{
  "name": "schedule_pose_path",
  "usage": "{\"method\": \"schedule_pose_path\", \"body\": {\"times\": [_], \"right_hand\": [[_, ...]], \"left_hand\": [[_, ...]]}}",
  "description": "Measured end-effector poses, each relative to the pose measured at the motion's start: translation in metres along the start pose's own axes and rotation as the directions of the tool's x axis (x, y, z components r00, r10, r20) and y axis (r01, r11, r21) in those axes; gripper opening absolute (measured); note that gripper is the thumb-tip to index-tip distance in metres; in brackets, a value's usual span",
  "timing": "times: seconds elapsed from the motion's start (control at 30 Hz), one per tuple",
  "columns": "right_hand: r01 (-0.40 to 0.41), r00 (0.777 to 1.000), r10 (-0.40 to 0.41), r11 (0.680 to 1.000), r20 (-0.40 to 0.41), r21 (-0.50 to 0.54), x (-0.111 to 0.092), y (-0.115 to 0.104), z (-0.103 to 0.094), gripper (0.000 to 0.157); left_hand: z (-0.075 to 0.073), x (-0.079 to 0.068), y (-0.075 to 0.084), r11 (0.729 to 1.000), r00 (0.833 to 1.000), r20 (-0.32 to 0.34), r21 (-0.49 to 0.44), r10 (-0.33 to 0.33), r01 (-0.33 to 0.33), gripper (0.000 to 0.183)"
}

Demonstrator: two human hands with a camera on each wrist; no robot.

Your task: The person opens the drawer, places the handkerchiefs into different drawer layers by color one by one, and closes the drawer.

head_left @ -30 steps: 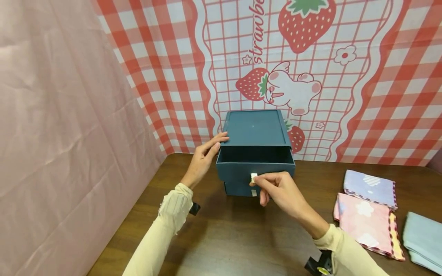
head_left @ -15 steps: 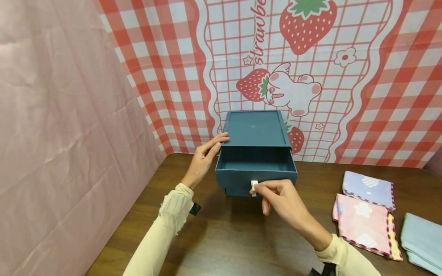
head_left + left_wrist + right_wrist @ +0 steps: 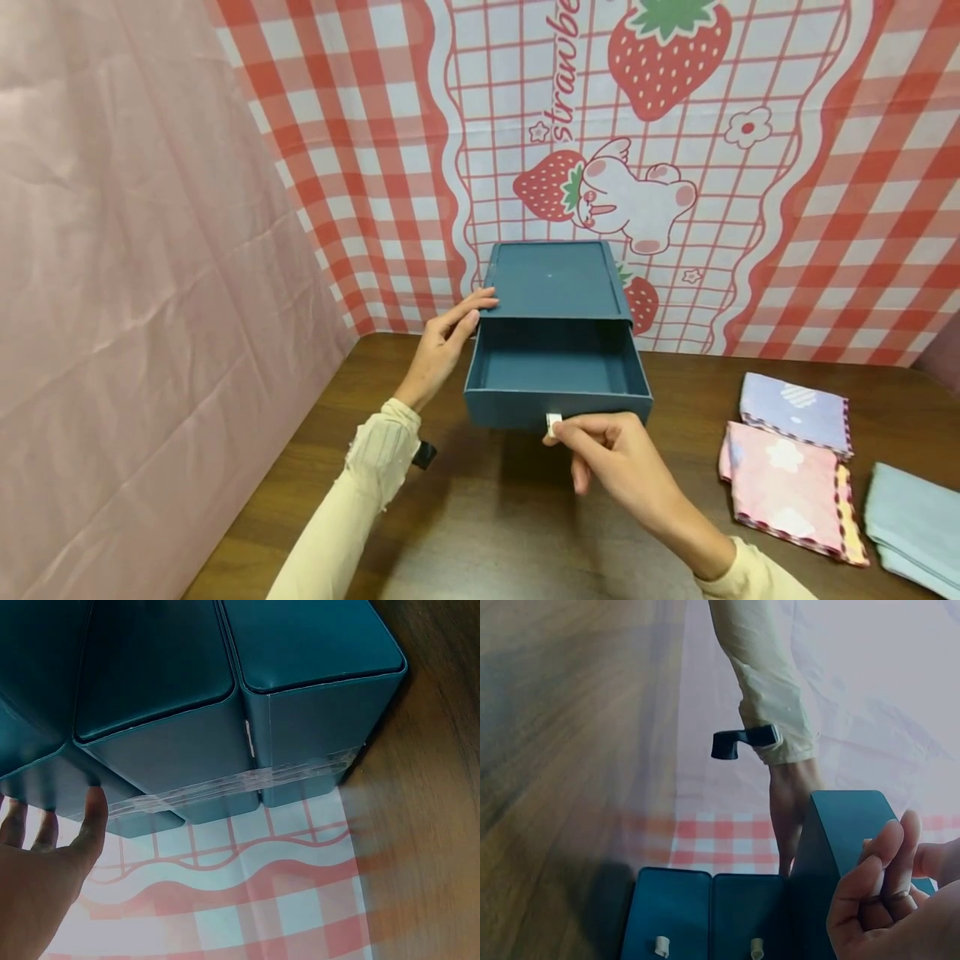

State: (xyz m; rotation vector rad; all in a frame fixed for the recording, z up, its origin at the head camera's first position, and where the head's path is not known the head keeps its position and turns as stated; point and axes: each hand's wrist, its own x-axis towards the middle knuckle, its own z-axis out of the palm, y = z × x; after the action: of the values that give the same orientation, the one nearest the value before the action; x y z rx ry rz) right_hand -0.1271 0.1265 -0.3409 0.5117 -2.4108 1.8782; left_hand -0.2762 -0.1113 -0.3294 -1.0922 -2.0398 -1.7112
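A dark teal drawer unit (image 3: pixel 555 279) stands on the table with its top drawer (image 3: pixel 510 408) pulled well out; the drawer's inside shows bare. My right hand (image 3: pixel 618 454) pinches the white pull tab (image 3: pixel 553 422) on that drawer's front between thumb and fingers. My left hand (image 3: pixel 437 357) rests against the unit's upper left edge, fingers extended. In the left wrist view, the fingertips (image 3: pixel 93 796) touch the unit's side. Two lower drawers (image 3: pixel 671 900) with white tabs stay closed in the right wrist view.
Folded cloths lie at the table's right: a lilac one (image 3: pixel 797 410), a pink one (image 3: pixel 783 483) and a pale blue-green one (image 3: pixel 915 525). A strawberry-print curtain (image 3: pixel 390 167) hangs behind the unit, a plain pink one (image 3: pixel 135 292) at the left. Clear tape (image 3: pixel 255 778) crosses the unit's side.
My right hand has drawn the top drawer further out toward me, showing more of its inside. The left hand has stayed in place on the unit.
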Motion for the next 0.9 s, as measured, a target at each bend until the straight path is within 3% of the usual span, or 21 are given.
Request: {"method": "schedule_pose_path", "body": {"times": [0.2,0.53,0.9], "right_hand": [[-0.019,1.000,0.019,1.000,0.009,0.006,-0.008,-0.001,0.005,0.025],[-0.055,0.998,0.055,0.998,0.013,-0.021,-0.020,-0.004,0.011,0.024],[-0.090,0.993,0.087,0.996,0.081,0.028,-0.034,-0.008,0.014,0.030]], "left_hand": [[0.001,-0.002,0.018,1.000,1.000,0.001,-0.018,-0.005,0.005,0.034],[0.001,-0.001,0.018,1.000,1.000,-0.003,-0.025,0.005,-0.006,0.033],[0.001,-0.001,0.018,0.999,1.000,-0.003,-0.030,0.021,-0.021,0.033]]}}
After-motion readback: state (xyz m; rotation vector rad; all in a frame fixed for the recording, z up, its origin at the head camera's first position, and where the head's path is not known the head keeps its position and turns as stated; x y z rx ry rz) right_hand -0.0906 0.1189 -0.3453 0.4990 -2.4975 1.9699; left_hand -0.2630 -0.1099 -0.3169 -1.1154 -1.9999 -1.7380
